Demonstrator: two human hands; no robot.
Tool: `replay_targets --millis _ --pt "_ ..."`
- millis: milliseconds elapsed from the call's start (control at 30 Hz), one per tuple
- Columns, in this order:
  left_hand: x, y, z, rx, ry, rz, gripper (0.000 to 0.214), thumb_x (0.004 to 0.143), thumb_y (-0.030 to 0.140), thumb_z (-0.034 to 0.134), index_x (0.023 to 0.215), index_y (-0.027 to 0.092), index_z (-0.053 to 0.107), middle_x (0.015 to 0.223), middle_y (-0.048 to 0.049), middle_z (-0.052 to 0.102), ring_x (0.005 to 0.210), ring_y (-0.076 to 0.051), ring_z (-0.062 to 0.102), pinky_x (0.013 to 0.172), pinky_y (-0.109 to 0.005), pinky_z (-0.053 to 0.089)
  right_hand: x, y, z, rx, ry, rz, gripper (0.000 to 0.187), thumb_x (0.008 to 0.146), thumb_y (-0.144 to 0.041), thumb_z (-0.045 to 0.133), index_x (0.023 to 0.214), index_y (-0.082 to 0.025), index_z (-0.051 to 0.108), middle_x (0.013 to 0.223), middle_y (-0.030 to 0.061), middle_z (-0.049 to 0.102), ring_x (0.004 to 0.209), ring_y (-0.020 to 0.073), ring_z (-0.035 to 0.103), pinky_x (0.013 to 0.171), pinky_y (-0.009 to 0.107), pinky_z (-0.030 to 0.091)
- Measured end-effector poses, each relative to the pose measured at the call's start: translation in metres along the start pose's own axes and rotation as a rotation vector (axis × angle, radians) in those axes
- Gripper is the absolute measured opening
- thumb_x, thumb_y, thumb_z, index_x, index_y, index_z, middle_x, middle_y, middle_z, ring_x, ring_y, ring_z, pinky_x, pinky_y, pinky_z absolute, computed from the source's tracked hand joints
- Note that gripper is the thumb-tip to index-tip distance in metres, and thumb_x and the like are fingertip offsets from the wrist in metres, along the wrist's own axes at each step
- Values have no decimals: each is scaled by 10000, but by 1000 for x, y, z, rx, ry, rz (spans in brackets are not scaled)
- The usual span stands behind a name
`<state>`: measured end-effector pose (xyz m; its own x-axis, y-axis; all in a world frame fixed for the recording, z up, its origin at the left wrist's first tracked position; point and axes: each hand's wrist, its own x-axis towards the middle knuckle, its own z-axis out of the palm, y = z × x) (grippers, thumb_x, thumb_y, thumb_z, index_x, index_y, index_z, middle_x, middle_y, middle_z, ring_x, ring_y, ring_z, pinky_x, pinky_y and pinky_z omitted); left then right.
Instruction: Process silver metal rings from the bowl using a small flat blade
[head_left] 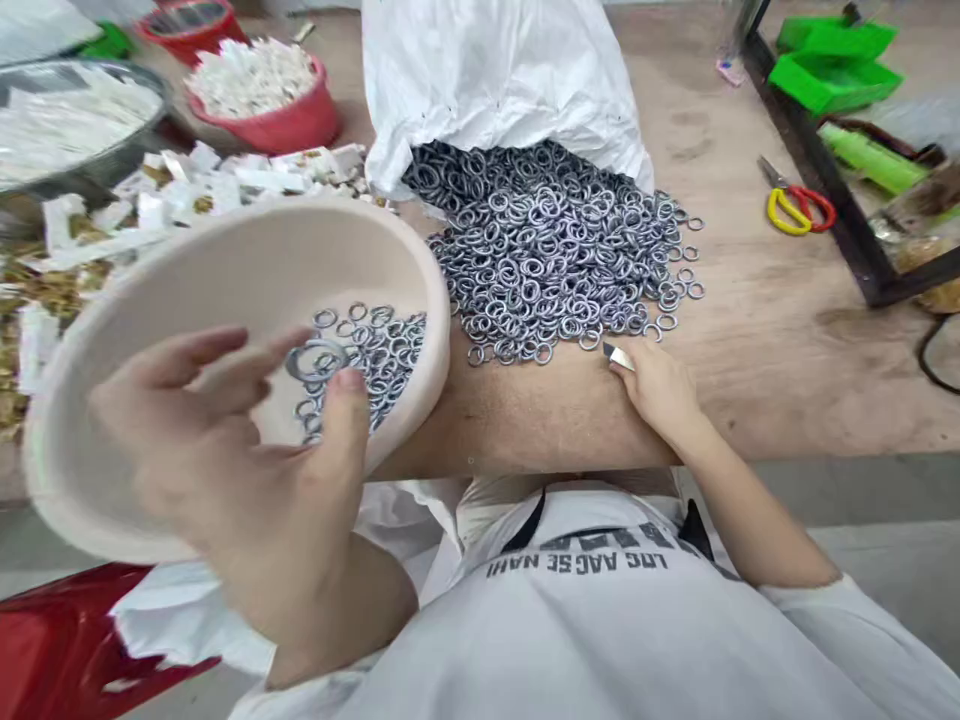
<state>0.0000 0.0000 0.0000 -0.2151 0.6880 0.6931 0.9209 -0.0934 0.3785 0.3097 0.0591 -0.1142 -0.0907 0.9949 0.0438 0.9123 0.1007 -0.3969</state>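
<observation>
My left hand (247, 450), blurred by motion, is over the cream plastic basin (300, 240). A grey ring (319, 360) shows between its index fingertip and thumb, looking larger than the rings below it. Several similar grey rings (382, 360) lie inside the basin, towards its right side. On the table, my right hand (664, 390) is closed on a small knife-like blade (619, 357) with a dark tip and a pale body, most of it hidden by the fingers. That hand rests at the near edge of a large heap of grey rings (547, 260).
A white sack (502, 80) lies open behind the heap. Scissors (799, 208) with red and yellow handles lie right, near a dark frame (832, 190) and green trays (832, 70). White pieces fill a red tub (322, 115) at the back left.
</observation>
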Motion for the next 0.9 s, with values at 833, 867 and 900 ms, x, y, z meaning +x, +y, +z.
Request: replay_targets --millis 833,867,900 --pt "-72 54 78 -1275 -1032 -297 162 974 303 617 924 159 673 872 -46 744 726 -131 705 701 -244 569 -44 -35 -14 1152 -164 -131 209 1016 -438 526 1036 -238 585 745 -41 508 609 111 460 585 254 376" --pt "-72 53 78 -1279 -1014 -314 159 975 302 616 929 160 672 872 -46 745 723 -131 703 701 -245 569 -45 -34 -16 1100 -120 -135 223 1017 -446 521 1027 -233 588 746 -38 506 617 113 456 590 259 369" --pt "-73 53 78 -1276 -993 -327 156 974 300 616 926 162 669 860 -42 743 721 -132 702 703 -245 566 -47 -34 -18 1026 -72 -159 236 1014 -453 522 1002 -227 592 749 -32 513 630 118 462 599 264 366"
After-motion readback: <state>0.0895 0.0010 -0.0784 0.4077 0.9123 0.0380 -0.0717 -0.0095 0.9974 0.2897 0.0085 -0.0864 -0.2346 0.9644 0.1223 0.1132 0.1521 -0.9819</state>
